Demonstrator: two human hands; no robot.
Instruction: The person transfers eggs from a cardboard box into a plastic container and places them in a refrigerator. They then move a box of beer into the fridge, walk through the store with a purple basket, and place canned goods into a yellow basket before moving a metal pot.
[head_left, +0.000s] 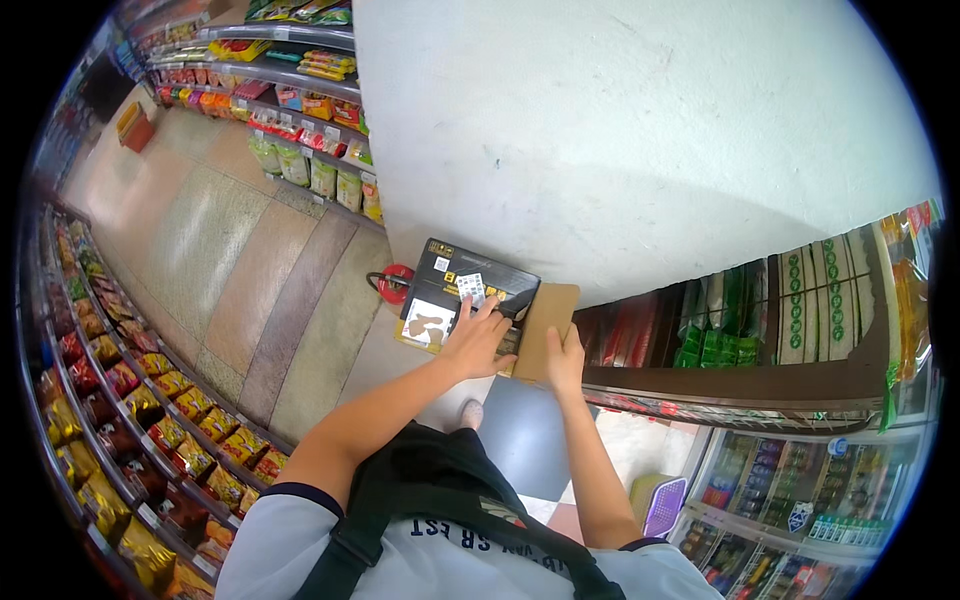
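Observation:
A black and yellow cardboard box (480, 268) bearing labels is before me, close to the white wall, with its brown cardboard flap (546, 319) folded out on the right. On the printed face, near a white label, my left hand (477, 336) lies with its fingers spread. My right hand (564, 360) grips the edge of the brown flap, thumb on its face. What is inside the box cannot be seen.
A red fire extinguisher (394, 285) stands left of the box. Snack shelves (150, 420) curve along the left; more shelving (315, 82) stands at the upper left. Packaged-goods shelves (720, 379) and a purple basket (664, 504) are on the right. A white wall (600, 135) rises ahead.

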